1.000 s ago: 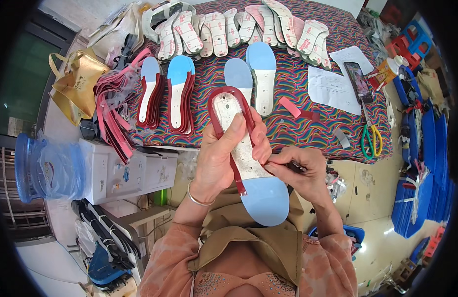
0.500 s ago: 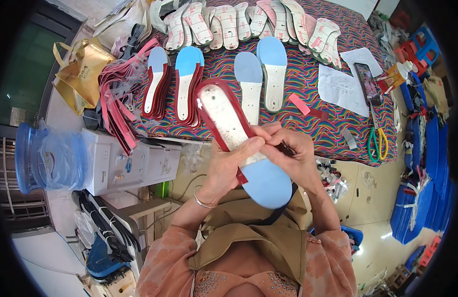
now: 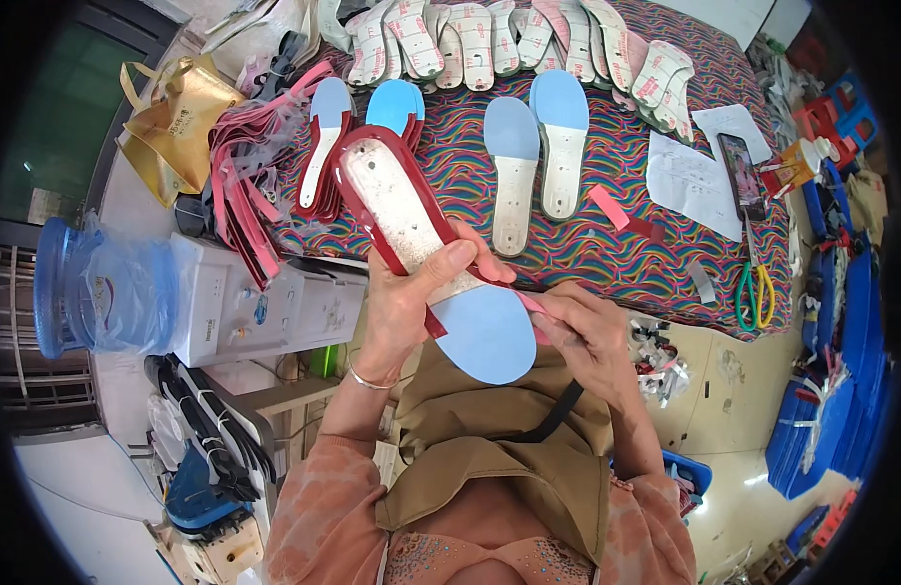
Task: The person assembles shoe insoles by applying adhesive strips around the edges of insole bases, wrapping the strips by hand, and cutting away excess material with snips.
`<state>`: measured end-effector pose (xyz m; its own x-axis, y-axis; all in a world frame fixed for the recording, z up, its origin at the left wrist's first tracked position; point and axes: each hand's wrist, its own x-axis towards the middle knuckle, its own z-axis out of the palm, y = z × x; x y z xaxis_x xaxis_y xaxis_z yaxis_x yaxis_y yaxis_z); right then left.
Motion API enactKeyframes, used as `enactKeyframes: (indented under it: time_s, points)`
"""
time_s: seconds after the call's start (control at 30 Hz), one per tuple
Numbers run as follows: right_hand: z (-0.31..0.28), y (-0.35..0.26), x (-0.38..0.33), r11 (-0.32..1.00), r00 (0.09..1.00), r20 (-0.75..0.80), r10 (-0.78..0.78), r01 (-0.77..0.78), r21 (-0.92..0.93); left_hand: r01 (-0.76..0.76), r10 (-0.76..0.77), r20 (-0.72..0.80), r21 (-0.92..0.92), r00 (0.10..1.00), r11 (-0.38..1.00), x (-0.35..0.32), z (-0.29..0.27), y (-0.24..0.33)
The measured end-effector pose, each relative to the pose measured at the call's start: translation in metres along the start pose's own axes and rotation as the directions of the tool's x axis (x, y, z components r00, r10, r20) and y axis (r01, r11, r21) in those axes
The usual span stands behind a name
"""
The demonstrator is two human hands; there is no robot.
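My left hand (image 3: 411,288) is closed around the middle of an insole (image 3: 387,195), thumb on its upper face. The insole is white with a light blue rounded end toward me, and a dark red strip edges its white part. My right hand (image 3: 582,331) pinches a pink strip (image 3: 531,304) at the insole's right edge, which runs toward the left fingers. Beyond lie two plain insoles in white and blue (image 3: 514,175) (image 3: 561,136). Farther left, stacks of red-edged insoles (image 3: 324,146) rest on the patterned cloth, one partly hidden by the held insole.
Rows of printed white insoles (image 3: 470,44) line the table's far side. At right are papers (image 3: 684,180), a phone (image 3: 741,175) and scissors (image 3: 755,292). Pink and red strips (image 3: 246,185) hang at the left table edge, near a gold bag (image 3: 177,127) and a water dispenser (image 3: 265,302).
The held insole has moved left and a little toward the far side, tilting further left. My right hand has drawn away from my left, and the pink strip now shows between them.
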<state>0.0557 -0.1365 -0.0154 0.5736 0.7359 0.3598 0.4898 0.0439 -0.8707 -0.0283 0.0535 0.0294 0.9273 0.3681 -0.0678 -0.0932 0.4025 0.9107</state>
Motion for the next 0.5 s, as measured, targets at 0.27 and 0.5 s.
enactKeyframes:
  time_s: [0.27, 0.5]
  points:
    - [0.028, 0.004, 0.0, 0.703, 0.844, -0.096, 0.527, -0.37, 0.608, 0.14, -0.181, -0.219, -0.192, 0.959, 0.971, -0.017, -0.04, -0.013]
    - [0.091, 0.002, -0.028, -0.305, 0.721, 0.558, 0.411, -0.468, 0.829, 0.031, -0.196, -0.373, -0.405, 0.907, 0.914, -0.034, -0.048, -0.03]
